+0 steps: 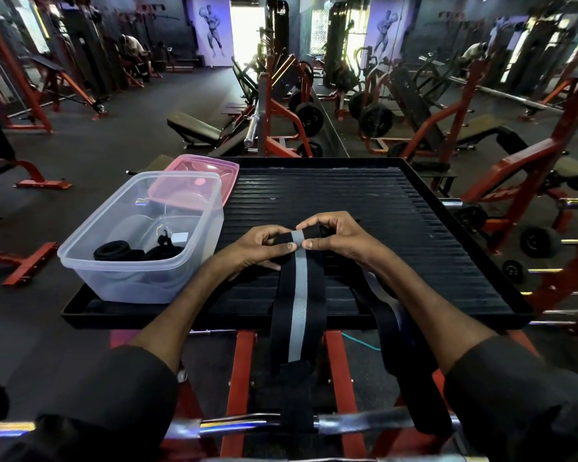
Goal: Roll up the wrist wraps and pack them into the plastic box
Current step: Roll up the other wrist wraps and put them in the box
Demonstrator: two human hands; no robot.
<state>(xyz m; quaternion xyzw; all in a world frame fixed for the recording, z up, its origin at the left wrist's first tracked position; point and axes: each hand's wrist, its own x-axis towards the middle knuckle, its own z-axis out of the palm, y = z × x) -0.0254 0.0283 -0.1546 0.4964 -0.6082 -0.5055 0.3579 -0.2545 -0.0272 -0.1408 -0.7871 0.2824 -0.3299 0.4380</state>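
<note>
The wrist wrap (297, 295) is looking soft, light and floppy — best pinched at both edges of its far end, where the roll is starting. Both the left hand (264, 246) and the right hand (334, 236) are pinching that end on the table (414, 228), its tail trailing toward the person. The plastic box (141, 241) — already holding rolled wraps — is sitting just left.

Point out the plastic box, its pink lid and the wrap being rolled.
plastic box (211, 208): head view, right wall.
pink lid (227, 168): head view, far corner.
wrist wrap (301, 295): head view, grey stripe.
</note>
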